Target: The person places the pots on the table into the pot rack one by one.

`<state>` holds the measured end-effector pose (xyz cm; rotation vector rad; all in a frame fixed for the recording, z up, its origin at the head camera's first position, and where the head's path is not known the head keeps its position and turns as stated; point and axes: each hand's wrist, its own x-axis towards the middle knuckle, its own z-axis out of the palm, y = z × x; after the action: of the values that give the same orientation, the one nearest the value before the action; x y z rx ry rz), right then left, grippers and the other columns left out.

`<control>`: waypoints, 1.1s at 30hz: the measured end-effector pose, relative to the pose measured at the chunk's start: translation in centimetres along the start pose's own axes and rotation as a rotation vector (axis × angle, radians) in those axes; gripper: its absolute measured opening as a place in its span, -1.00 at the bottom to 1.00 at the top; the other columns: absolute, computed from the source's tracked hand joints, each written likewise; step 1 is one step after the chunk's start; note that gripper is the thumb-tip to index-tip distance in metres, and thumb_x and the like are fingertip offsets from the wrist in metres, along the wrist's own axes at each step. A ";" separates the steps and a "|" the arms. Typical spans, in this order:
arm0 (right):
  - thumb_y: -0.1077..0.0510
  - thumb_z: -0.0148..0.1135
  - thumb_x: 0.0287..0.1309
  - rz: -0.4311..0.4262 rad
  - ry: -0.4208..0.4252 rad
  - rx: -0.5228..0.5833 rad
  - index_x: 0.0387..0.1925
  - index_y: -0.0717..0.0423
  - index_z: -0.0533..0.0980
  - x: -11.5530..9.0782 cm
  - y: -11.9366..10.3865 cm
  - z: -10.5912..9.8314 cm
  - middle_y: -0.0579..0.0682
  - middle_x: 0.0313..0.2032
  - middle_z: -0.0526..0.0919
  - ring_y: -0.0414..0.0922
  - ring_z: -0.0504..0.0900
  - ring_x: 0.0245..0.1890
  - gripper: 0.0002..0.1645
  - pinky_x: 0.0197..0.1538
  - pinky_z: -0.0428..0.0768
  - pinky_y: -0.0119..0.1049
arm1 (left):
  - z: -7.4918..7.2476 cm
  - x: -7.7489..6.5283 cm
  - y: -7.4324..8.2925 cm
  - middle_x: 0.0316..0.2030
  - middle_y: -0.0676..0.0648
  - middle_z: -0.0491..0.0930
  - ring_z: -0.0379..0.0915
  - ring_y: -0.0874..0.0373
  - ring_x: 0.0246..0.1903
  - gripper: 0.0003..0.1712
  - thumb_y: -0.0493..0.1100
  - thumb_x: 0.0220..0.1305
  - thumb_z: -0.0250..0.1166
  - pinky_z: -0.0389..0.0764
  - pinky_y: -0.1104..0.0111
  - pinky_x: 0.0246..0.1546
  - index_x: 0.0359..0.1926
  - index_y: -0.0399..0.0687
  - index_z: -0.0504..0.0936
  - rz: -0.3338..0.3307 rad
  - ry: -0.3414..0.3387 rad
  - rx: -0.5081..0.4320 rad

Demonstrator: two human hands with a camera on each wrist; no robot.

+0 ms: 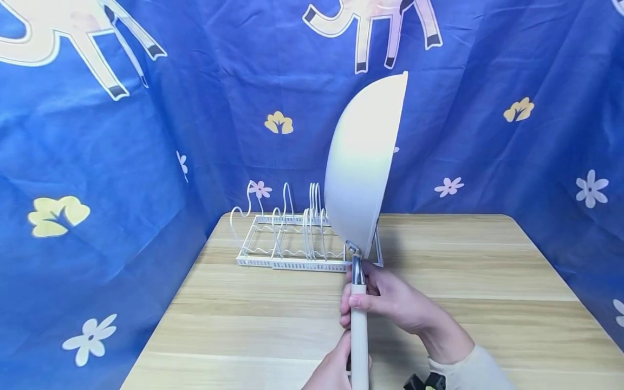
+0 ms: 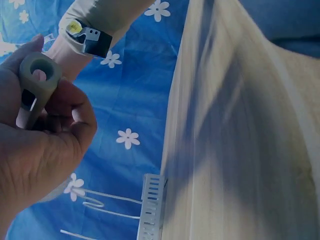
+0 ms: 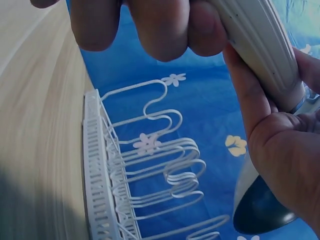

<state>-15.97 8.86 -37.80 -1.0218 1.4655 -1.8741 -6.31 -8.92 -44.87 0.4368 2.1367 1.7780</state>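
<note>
A white frying pan (image 1: 363, 157) is held on its edge, its rounded outer side facing left. In the right wrist view a dark part of the pan (image 3: 265, 207) shows. My right hand (image 1: 397, 298) grips the pale handle close to its metal collar, thumb on top and fingers around the far side. Lower down, my left hand (image 1: 333, 365) holds the same handle (image 1: 359, 336) near its hollow end, which faces the left wrist camera. Behind the pan, a white wire rack (image 1: 297, 265) stands on the table; in the head view the pan overlaps its right end.
The wooden table (image 1: 253, 319) has blue patterned cloth (image 1: 234, 108) hanging around its back and sides. Upright wire loops (image 3: 185, 150) divide the rack into slots. A small black device (image 1: 424, 382) sits at my right wrist.
</note>
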 end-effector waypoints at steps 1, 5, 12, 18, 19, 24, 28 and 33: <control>0.36 0.05 0.41 0.000 -0.011 0.001 0.10 0.30 0.16 0.1 0.0 0.1 0.05 -0.22 0.72 -0.06 0.80 -0.21 -0.65 -0.01 0.71 0.09 | 0.0 0.0 0.0 -0.36 0.24 0.51 0.42 0.48 -0.39 -0.29 -0.20 -0.15 0.52 0.47 0.53 -0.31 0.08 0.08 0.41 0.001 -0.010 -0.019; 0.37 0.06 0.40 0.000 -0.043 0.015 0.09 0.28 0.16 0.5 0.2 0.2 0.05 -0.24 0.73 -0.08 0.80 -0.23 -0.65 -0.04 0.72 0.10 | -0.1 -0.1 0.1 -0.42 0.25 0.49 0.39 0.51 -0.45 -0.38 -0.24 -0.13 0.50 0.47 0.55 -0.36 -0.01 -0.02 0.41 0.015 -0.030 -0.066; 0.37 0.05 0.40 0.012 -0.075 0.021 0.07 0.29 0.16 0.9 0.0 0.5 0.14 -0.27 0.67 -0.11 0.78 -0.27 -0.67 -0.09 0.73 0.10 | 0.3 -0.1 0.1 -0.48 0.29 0.47 0.35 0.53 -0.53 -0.38 -0.26 -0.06 0.44 0.39 0.66 -0.43 -0.05 -0.38 0.29 0.009 -0.065 -0.169; 0.35 0.05 0.41 0.025 -0.105 0.001 0.09 0.31 0.14 1.2 -0.1 0.5 0.69 -0.27 0.45 -0.11 0.79 -0.27 -0.64 -0.08 0.72 0.13 | 0.8 0.0 -0.5 -0.43 0.25 0.50 0.40 0.52 -0.48 -0.48 -0.31 -0.12 0.36 0.44 0.61 -0.38 -0.09 -0.24 0.35 0.008 0.007 -0.125; 0.35 0.05 0.41 0.027 -0.109 -0.001 0.09 0.31 0.13 1.3 -0.1 0.4 0.73 -0.26 0.42 -0.11 0.79 -0.28 -0.63 -0.08 0.72 0.13 | 0.9 0.0 -0.6 -0.42 0.26 0.51 0.41 0.53 -0.46 -0.49 -0.32 -0.13 0.35 0.44 0.60 -0.37 -0.09 -0.20 0.36 0.009 0.022 -0.108; 0.33 0.06 0.42 0.050 -0.116 0.023 0.09 0.32 0.13 1.4 0.6 0.0 0.39 -0.27 0.61 -0.09 0.79 -0.28 -0.63 -0.07 0.72 0.11 | 1.1 0.3 -1.0 -0.46 0.22 0.51 0.39 0.51 -0.52 -0.44 -0.33 -0.10 0.36 0.40 0.63 -0.44 -0.08 -0.36 0.28 0.008 -0.001 -0.198; 0.34 0.04 0.43 0.074 -0.123 0.103 0.10 0.30 0.12 1.4 1.5 -0.6 0.06 -0.23 0.67 -0.10 0.78 -0.25 -0.63 -0.05 0.74 0.07 | 1.3 0.7 -1.0 -0.51 0.19 0.48 0.36 0.51 -0.56 -0.36 -0.39 -0.10 0.33 0.33 0.67 -0.50 -0.07 -0.56 0.15 0.036 -0.039 -0.310; 0.37 -0.01 0.43 0.100 -0.131 0.207 0.10 0.26 0.11 1.1 2.6 -1.7 -0.02 -0.21 0.69 -0.11 0.78 -0.20 -0.65 -0.02 0.75 -0.03 | 1.5 1.2 -1.3 -0.52 0.21 0.47 0.34 0.50 -0.59 -0.39 -0.38 -0.12 0.35 0.30 0.66 -0.53 -0.08 -0.45 0.21 -0.007 -0.028 -0.345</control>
<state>-18.05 8.21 -40.22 -0.9360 1.1979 -1.8090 -6.78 -7.26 -46.49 0.3608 1.7595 2.0688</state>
